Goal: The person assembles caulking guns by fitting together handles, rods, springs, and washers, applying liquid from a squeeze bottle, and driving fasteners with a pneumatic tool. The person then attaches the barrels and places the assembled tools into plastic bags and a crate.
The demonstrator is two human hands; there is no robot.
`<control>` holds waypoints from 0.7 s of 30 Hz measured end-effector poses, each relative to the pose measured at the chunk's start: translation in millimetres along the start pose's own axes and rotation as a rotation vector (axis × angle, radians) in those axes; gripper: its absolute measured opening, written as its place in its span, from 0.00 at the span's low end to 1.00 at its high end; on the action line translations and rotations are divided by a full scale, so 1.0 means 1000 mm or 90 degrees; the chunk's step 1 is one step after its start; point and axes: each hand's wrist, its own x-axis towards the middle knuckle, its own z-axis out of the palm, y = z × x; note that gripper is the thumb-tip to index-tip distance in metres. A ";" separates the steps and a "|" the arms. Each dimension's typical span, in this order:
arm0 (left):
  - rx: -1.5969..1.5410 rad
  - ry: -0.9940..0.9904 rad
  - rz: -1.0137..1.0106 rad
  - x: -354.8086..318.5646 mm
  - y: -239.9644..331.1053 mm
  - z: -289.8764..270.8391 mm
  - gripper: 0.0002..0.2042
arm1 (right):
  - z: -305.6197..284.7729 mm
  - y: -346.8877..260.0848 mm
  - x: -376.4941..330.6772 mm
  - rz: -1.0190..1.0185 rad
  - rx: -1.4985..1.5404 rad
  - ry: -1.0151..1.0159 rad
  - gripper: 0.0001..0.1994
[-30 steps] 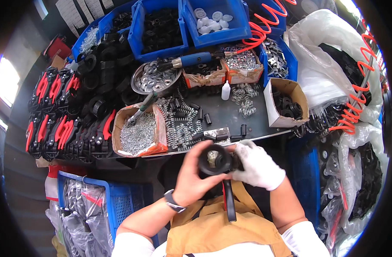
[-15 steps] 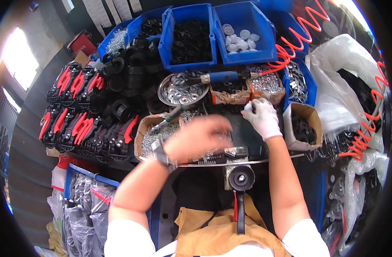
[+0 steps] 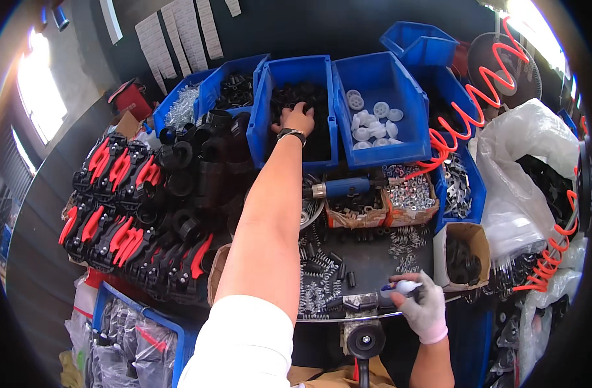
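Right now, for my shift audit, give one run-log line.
left hand: in blue bin, at black parts | gloved right hand: holds white bottle

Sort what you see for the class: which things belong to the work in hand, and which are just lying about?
In use, it seems:
- left hand inside blue bin
- right gloved hand holding small white bottle
- round black part at bench edge

Probably just about:
- fan
- paper strips
- red bag or case

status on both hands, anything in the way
Left hand in blue bin, among black parts. Gloved right hand gripping small white bottle. Left forearm partly hiding cardboard box.
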 end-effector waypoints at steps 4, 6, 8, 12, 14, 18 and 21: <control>0.108 -0.186 0.086 0.002 0.007 -0.023 0.20 | -0.007 0.014 0.012 0.039 0.318 -0.007 0.25; 0.144 -0.172 0.206 0.003 -0.024 -0.044 0.19 | -0.006 0.005 0.022 0.114 0.432 -0.102 0.26; 0.122 -0.057 0.329 -0.014 -0.024 -0.049 0.18 | -0.009 0.016 0.031 0.131 0.440 -0.109 0.25; 0.101 -0.071 0.276 -0.028 -0.033 -0.064 0.20 | -0.012 0.013 0.031 0.126 0.353 -0.095 0.24; 0.037 -0.032 0.268 -0.031 -0.044 -0.080 0.20 | -0.006 0.020 0.031 0.081 0.281 -0.055 0.21; -0.782 -0.093 0.040 -0.097 -0.010 -0.133 0.10 | -0.007 0.024 0.017 -0.082 -0.113 0.101 0.19; -1.024 -0.186 -0.029 -0.181 0.003 -0.165 0.07 | -0.011 0.019 0.012 -0.230 -0.199 0.146 0.15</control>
